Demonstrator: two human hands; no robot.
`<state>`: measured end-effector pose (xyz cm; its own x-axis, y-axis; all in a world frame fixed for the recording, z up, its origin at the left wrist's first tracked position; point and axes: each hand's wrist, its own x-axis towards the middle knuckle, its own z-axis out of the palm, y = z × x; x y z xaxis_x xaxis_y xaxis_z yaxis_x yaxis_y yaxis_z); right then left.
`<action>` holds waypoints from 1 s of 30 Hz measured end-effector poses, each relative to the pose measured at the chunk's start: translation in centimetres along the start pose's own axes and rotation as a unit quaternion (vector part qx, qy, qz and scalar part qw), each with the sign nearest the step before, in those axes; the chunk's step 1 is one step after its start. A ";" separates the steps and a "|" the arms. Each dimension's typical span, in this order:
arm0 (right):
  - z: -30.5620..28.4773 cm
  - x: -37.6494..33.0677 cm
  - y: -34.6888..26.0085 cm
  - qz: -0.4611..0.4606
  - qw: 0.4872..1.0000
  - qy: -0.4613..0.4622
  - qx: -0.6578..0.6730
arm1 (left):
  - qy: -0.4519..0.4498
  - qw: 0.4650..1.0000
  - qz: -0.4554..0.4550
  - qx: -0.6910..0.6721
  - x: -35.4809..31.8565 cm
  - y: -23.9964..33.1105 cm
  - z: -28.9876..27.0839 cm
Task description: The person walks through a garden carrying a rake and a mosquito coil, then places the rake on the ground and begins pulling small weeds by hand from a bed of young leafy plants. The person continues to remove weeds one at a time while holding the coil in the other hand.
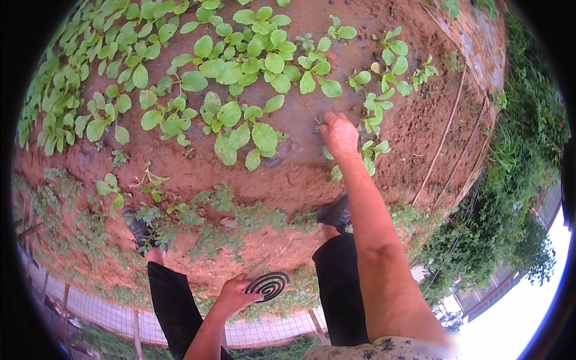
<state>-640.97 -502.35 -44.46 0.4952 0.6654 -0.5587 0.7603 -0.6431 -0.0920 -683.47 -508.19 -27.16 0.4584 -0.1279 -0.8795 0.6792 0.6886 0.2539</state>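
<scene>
The left hand (233, 296) is clamped on 1 black coil (268, 287), its thumb on the face, low in view between 2 black-clad legs (341, 282). The right hand (340, 134) is down at the soil (306, 157), among leafy plants (264, 137), fingers drawn together beside a small sprig (318, 123); whether they pinch it I cannot tell. 2 dark shoes (337, 213) stand well apart.

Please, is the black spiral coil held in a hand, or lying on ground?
Held: the left hand grips the coil by its edge.
</scene>
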 end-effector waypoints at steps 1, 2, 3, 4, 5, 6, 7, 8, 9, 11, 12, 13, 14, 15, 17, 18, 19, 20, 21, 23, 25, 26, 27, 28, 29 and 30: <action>0.2 -0.1 0.1 0.004 1.000 0.008 -0.006 | -0.005 1.000 -0.006 0.008 -0.1 0.6 -0.1; 0.5 -0.2 -0.1 -0.002 1.000 0.012 0.005 | -0.004 1.000 -0.015 0.014 -0.5 1.1 -0.2; 0.8 -0.5 -0.2 -0.008 1.000 0.015 0.017 | 0.000 1.000 0.005 0.017 -0.6 0.9 -0.1; 1.1 -0.9 -0.3 -0.015 0.999 0.017 0.031 | 0.005 0.999 0.024 0.021 -0.7 0.5 0.0; 1.7 -1.0 0.2 -0.023 0.999 0.031 0.034 | 0.012 0.999 0.042 0.025 -1.0 0.2 0.0; 1.8 -1.2 -0.4 -0.014 0.999 0.026 0.017 | 0.018 0.999 0.040 0.016 -1.2 0.5 0.0; 2.3 -1.1 -0.1 -0.002 1.000 0.005 -0.018 | 0.010 0.999 0.023 0.029 -1.2 0.9 0.0; 2.1 -0.8 0.3 -0.003 0.999 0.004 -0.043 | 0.004 0.999 0.007 0.041 -1.0 1.4 -0.1; 1.8 -0.4 0.9 -0.021 0.998 0.029 -0.051 | -0.002 0.999 -0.009 0.052 -0.8 1.8 -0.3; 1.2 0.1 0.8 -0.027 0.996 0.031 -0.073 | -0.011 0.999 0.010 0.050 -0.7 1.9 -0.4; 1.2 0.4 0.3 -0.041 0.995 0.018 -0.088 | -0.017 0.998 0.021 0.049 -0.9 1.8 -0.4; 1.0 0.4 0.2 -0.062 0.994 0.010 -0.085 | -0.008 0.996 0.047 0.072 -1.0 1.6 -0.4; 0.9 0.1 -0.1 -0.073 0.994 0.019 -0.073 | -0.002 0.993 0.073 0.095 -1.2 1.5 -0.4; 1.0 -0.2 -0.5 -0.083 0.994 0.030 -0.062 | 0.004 0.988 0.101 0.119 -1.4 1.5 -0.4; 1.0 -0.6 -1.8 -0.045 0.998 -0.010 0.032 | 0.006 0.985 0.082 0.151 -1.8 1.8 -0.4; 0.7 -0.9 -2.4 -0.023 0.996 -0.030 0.077 | 0.002 0.982 0.080 0.168 -1.9 2.1 -0.6; 0.5 -1.4 -3.0 -0.016 0.973 -0.049 0.226 | -0.003 0.979 0.079 0.186 -1.9 2.3 -0.7; -0.5 -2.8 -6.4 -0.007 0.925 -0.071 0.372 | -0.004 0.979 0.078 0.186 -2.1 2.2 -0.9; -1.7 -4.4 -10.3 0.002 0.854 -0.092 0.512 | -0.003 0.979 0.075 0.189 -2.5 1.9 -1.1; -4.4 -8.0 -18.0 -0.084 0.816 -0.124 0.559 | -0.005 0.979 0.073 0.192 -2.9 1.6 -1.3; -4.7 -10.8 -23.9 -0.118 0.814 -0.190 0.536 | -0.009 0.978 0.074 0.196 -3.1 1.4 -1.4; -4.1 -12.1 -27.0 -0.164 0.805 -0.202 0.533 | -0.007 0.976 0.076 0.202 -3.4 0.9 -1.5; -2.3 -12.5 -29.0 -0.192 0.792 -0.212 0.539 | -0.011 0.973 0.088 0.212 -3.0 1.0 -1.4; -0.6 -12.8 -31.3 -0.223 0.808 -0.204 0.505 | -0.013 0.971 0.094 0.221 -2.8 0.6 -1.3; 0.8 -13.1 -33.3 -0.254 0.821 -0.198 0.472 | -0.003 0.971 0.100 0.218 -2.8 0.1 -1.2; 2.0 -13.1 -34.4 -0.268 0.846 -0.143 0.438 | 0.004 0.971 0.109 0.215 -2.7 -0.3 -1.1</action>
<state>-674.50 -489.72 -35.64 -0.0396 0.9120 -0.4082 0.1789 -0.3955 -0.9009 -685.48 -507.26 -25.32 0.6149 -0.0048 -0.7886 0.7433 0.3376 0.5775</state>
